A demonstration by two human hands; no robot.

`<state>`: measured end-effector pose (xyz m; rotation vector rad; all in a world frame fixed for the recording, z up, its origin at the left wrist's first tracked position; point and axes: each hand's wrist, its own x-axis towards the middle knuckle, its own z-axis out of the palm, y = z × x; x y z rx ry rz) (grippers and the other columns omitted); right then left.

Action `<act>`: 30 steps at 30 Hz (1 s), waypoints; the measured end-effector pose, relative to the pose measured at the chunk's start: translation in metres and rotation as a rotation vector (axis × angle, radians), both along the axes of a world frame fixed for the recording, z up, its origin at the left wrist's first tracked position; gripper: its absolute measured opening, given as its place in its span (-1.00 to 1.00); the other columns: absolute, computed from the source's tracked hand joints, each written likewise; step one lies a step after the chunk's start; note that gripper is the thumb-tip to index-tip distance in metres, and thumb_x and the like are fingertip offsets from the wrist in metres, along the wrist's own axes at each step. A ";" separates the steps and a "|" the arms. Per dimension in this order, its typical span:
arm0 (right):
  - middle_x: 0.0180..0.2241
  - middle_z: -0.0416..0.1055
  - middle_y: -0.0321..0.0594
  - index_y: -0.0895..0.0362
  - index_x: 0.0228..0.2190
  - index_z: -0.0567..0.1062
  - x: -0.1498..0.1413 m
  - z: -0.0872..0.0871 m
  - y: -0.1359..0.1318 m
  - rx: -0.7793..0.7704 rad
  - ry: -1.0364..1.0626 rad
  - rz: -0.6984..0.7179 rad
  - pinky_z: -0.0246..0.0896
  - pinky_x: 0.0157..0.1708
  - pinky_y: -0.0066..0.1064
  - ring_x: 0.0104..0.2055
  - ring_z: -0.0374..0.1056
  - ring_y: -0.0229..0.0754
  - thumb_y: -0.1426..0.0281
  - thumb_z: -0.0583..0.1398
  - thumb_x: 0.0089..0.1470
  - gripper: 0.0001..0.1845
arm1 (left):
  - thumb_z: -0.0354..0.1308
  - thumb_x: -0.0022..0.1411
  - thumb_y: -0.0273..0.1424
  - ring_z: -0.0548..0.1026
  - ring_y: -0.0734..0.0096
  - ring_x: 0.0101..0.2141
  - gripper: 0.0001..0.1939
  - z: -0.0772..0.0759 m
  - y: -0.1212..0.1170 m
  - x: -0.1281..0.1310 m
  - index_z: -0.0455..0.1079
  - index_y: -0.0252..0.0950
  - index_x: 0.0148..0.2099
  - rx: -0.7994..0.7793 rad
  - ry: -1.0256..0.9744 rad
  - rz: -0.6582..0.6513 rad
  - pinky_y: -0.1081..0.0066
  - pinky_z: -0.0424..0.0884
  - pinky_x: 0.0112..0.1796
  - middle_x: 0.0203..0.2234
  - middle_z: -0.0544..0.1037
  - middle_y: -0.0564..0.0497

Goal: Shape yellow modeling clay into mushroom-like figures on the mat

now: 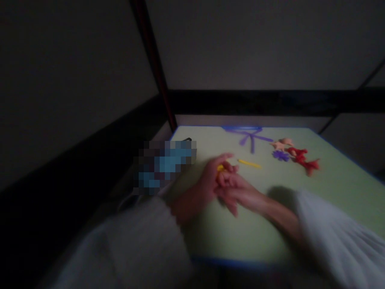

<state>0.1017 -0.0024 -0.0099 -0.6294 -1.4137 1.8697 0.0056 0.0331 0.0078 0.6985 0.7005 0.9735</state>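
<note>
My left hand (209,178) is above the table with its fingers partly curled round a small yellow piece (220,167), which looks like modelling clay. My right hand (237,189) meets it from the right, its fingers pressed together against the left palm and the yellow piece. Most of that piece is hidden by the fingers, and the picture is blurred. Just beyond the hands, a thin yellow strip (249,163) lies flat on the table (234,241).
Purple strips (252,140) lie in a branching shape at the far edge. To the right are a purple flower shape (280,155), a peach star shape (279,145) and red shapes (300,156). A pixelated blue item (171,162) is at the left edge. Dark walls surround the table.
</note>
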 end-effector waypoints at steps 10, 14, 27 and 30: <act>-0.84 0.28 -0.52 0.15 -0.47 0.26 0.002 -0.002 0.000 0.039 -0.090 0.018 -0.06 -0.87 -0.63 -0.87 0.13 -0.38 0.51 0.12 -0.20 -0.86 | 0.07 0.16 -0.38 0.48 0.47 -0.52 -0.80 0.000 -0.015 0.006 0.45 -0.29 -0.19 0.140 0.094 0.080 0.48 0.39 -0.30 -0.75 0.31 0.14; -0.84 0.24 -0.56 0.10 -0.52 0.18 0.001 -0.002 0.002 -0.014 0.026 -0.032 -0.08 -0.88 -0.65 -0.87 0.11 -0.39 0.51 0.15 -0.17 -0.80 | 0.00 0.22 -0.28 0.50 0.44 -0.44 -0.72 0.006 -0.010 0.006 0.38 -0.32 -0.11 0.085 -0.002 0.038 0.39 0.39 -0.18 -0.61 0.44 0.07; -0.82 0.16 -0.58 0.09 -0.46 0.21 -0.001 -0.002 -0.010 -0.247 0.354 -0.011 -0.07 -0.85 -0.69 -0.86 -0.01 -0.45 0.46 0.20 -0.10 -0.79 | -0.17 0.30 -0.18 0.53 0.34 -0.41 -0.53 0.013 -0.020 0.008 0.45 -0.37 -0.36 0.205 0.013 0.054 0.40 0.40 -0.28 -0.59 0.51 -0.06; -0.81 0.20 -0.57 0.09 -0.45 0.21 -0.003 -0.001 -0.012 -0.239 0.358 0.008 -0.04 -0.86 -0.69 -0.86 0.06 -0.44 0.47 0.18 -0.11 -0.80 | -0.16 0.30 -0.20 0.51 0.36 -0.47 -0.54 0.018 -0.023 0.008 0.45 -0.38 -0.38 0.154 0.058 0.087 0.44 0.38 -0.40 -0.64 0.48 -0.04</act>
